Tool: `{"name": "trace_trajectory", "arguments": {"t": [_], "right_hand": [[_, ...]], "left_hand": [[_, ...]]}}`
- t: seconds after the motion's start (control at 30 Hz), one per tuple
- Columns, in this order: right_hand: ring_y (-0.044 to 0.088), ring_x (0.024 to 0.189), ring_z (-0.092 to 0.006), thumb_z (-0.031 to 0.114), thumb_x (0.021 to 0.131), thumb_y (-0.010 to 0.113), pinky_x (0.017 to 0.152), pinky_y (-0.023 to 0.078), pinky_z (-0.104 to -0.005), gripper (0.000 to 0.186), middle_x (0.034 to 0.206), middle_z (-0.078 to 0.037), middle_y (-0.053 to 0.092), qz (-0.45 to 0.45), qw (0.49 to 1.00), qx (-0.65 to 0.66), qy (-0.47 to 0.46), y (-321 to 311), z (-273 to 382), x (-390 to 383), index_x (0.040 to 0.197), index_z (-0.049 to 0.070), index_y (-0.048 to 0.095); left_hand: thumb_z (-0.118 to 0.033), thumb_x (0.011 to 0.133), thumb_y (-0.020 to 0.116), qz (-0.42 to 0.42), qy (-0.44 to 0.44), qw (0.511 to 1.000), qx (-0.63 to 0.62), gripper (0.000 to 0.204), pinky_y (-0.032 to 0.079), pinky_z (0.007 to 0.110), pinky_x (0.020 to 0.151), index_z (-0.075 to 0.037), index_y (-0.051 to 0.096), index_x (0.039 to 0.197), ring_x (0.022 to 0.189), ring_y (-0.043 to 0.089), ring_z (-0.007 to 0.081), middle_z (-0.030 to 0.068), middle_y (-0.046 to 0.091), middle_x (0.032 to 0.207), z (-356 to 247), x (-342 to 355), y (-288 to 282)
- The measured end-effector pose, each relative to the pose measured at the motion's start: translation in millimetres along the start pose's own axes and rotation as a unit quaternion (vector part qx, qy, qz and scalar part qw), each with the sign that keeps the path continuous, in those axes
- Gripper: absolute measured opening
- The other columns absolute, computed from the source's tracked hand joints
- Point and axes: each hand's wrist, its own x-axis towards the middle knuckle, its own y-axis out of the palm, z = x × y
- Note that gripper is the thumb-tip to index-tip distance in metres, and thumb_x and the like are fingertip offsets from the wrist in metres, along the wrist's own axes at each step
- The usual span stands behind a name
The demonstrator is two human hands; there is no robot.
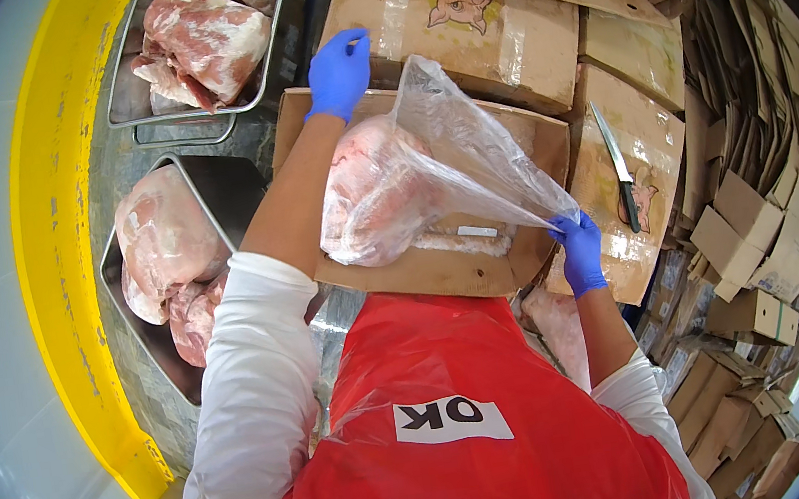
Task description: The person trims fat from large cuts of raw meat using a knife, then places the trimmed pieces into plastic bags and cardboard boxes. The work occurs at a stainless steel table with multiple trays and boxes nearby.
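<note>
A clear plastic bag spreads over an open cardboard box in front of me. Pale pink meat shows through its left part, at the box's left side. My right hand, in a blue glove, pinches the bag's lower right corner and stretches it taut. My left hand, gloved too, is raised over the box's far left corner, apart from the bag. Its fingers are curled, with nothing visible in them. A white label lies near the box's near wall.
Metal tubs with large meat cuts stand at the left, beside a yellow rail. Closed cartons lie beyond the box. A black-handled knife rests on a carton at the right. Flattened cardboard is piled farther right.
</note>
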Motion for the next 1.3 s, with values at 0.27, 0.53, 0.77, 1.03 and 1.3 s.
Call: {"name": "trace_trajectory", "arguments": {"t": [0.27,0.53,0.77,1.03,1.3], "right_hand": [[0.068,0.088,-0.0163,0.006,0.090,0.062,0.077,0.055,-0.0291,0.022,0.100,-0.008,0.071,0.004,1.000,-0.012,0.009,-3,-5,-1,0.111,0.001,0.068],[0.064,0.087,-0.0125,0.006,0.091,0.062,0.079,0.051,-0.0266,0.025,0.102,-0.005,0.071,0.027,0.986,-0.158,-0.051,-5,-8,-10,0.114,-0.002,0.069],[0.061,0.080,-0.0092,0.003,0.092,0.062,0.072,0.051,-0.0249,0.013,0.093,-0.002,0.069,0.030,0.985,-0.164,-0.048,-5,-12,2,0.103,0.000,0.069],[0.068,0.074,-0.0142,0.013,0.100,0.058,0.067,0.055,-0.0273,0.019,0.091,-0.006,0.070,0.036,0.992,-0.111,-0.042,13,-7,14,0.110,0.000,0.066],[0.068,0.066,-0.0181,0.019,0.104,0.050,0.062,0.057,-0.0300,0.026,0.087,-0.010,0.070,0.030,0.993,-0.111,-0.017,30,41,17,0.115,0.000,0.064]], "left_hand": [[-0.058,0.085,0.070,0.074,0.042,0.939,0.333,0.076,0.047,0.049,0.103,-0.012,0.054,0.143,0.128,0.052,0.0431,0.0239,0.053,0.141,63,-118,36],[-0.027,0.096,0.053,-0.018,-0.017,0.963,0.268,0.030,0.055,0.047,0.088,-0.013,0.075,0.110,0.094,0.068,0.0397,0.0184,0.072,0.101,134,-41,16],[-0.033,0.093,0.060,-0.024,-0.080,0.976,0.202,0.035,0.054,0.046,0.093,-0.010,0.071,0.117,0.102,0.068,0.0386,0.0176,0.072,0.110,157,-31,-32],[-0.028,0.091,0.068,-0.048,-0.011,0.974,0.223,0.025,0.054,0.047,0.084,-0.006,0.068,0.102,0.090,0.070,0.0373,0.0182,0.072,0.092,210,-134,-28],[-0.023,0.092,0.064,-0.088,-0.116,0.984,0.108,0.020,0.054,0.044,0.077,-0.005,0.065,0.098,0.084,0.068,0.0381,0.0214,0.070,0.093,242,-95,-51]]}}
